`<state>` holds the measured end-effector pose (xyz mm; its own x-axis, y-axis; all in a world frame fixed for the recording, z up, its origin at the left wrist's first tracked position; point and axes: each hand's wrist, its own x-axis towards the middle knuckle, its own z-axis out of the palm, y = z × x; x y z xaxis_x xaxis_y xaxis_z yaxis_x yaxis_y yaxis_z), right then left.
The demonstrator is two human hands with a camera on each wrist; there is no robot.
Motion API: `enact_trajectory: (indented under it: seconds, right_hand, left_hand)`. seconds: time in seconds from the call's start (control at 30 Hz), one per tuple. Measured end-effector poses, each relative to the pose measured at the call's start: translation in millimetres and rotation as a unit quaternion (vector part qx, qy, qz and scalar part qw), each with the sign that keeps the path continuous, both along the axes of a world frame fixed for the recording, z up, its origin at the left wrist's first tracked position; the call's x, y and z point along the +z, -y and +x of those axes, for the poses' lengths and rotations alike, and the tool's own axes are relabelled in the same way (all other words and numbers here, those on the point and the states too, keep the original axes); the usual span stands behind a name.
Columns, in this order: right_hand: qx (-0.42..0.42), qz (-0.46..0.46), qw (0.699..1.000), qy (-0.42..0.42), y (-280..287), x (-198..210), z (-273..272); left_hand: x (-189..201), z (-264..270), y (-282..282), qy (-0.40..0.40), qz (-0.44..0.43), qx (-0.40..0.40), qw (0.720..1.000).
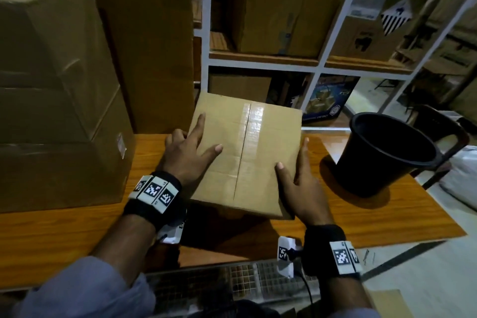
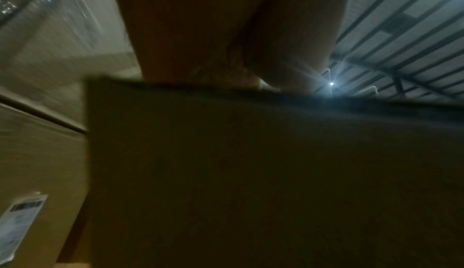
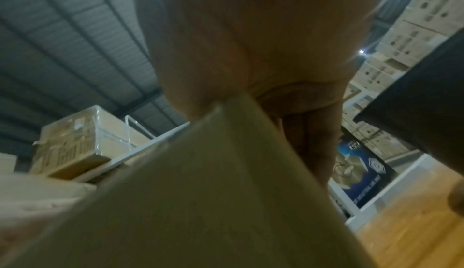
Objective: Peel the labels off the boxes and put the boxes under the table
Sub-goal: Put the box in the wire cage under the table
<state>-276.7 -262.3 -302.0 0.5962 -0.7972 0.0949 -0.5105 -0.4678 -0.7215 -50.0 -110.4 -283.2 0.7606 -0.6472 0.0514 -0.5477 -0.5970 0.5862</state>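
A small cardboard box (image 1: 245,152), taped along its top seam, hangs tilted just above the wooden table (image 1: 361,214) between both hands. My left hand (image 1: 191,152) lies on its top left, index finger and thumb stretched over the top, the other fingers curled at the left edge. My right hand (image 1: 302,183) grips the right edge, thumb on top, fingers down the side. No label shows on the top face. The left wrist view shows the box's dark side (image 2: 251,173); the right wrist view shows its corner (image 3: 200,193) under the palm.
Large stacked cartons (image 1: 51,111) fill the table's left; the lower one bears a white label (image 1: 121,144), also seen as label (image 2: 17,224). A black bucket (image 1: 389,152) stands at the right. White shelving (image 1: 322,64) with boxes is behind. Wire mesh (image 1: 232,281) lies below the near edge.
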Motion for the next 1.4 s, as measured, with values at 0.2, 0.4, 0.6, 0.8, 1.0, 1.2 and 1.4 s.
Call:
enact_trajectory:
  seconds: [0.2,0.4,0.6,0.8,1.0,1.2,1.4]
  right_hand:
    - [0.019,-0.051,0.997,-0.053,2.7,8.9,15.0]
    - [0.004,-0.017,0.999,-0.037,17.4,9.3,28.7]
    - [0.018,0.037,0.993,-0.108,34.0,10.5,16.7]
    - [0.026,0.03,0.991,-0.124,35.9,7.2,14.0]
    - [0.027,0.021,0.993,-0.111,31.3,4.5,6.0]
    - [0.024,0.001,0.999,-0.047,-3.0,1.1,-25.9]
    - [-0.002,-0.028,1.0,-0.001,-59.1,-2.6,-66.4]
  left_hand:
    - [-5.7,0.2,-1.9,-0.051,0.007,-0.025,0.998]
    - [-1.5,-5.7,-3.3,-0.087,-0.039,-0.013,0.995]
    - [-14.5,-20.5,-2.4,-0.08,0.048,0.014,0.996]
    - [-21.2,-21.4,-4.2,-0.083,0.045,0.039,0.995]
    - [-24.9,-26.6,-12.4,-0.083,0.019,0.037,0.996]
    - [-25.2,-62.4,-43.4,-0.058,-0.059,0.034,0.996]
    - [-33.7,-106.5,-89.8,-0.025,-0.111,0.006,0.994]
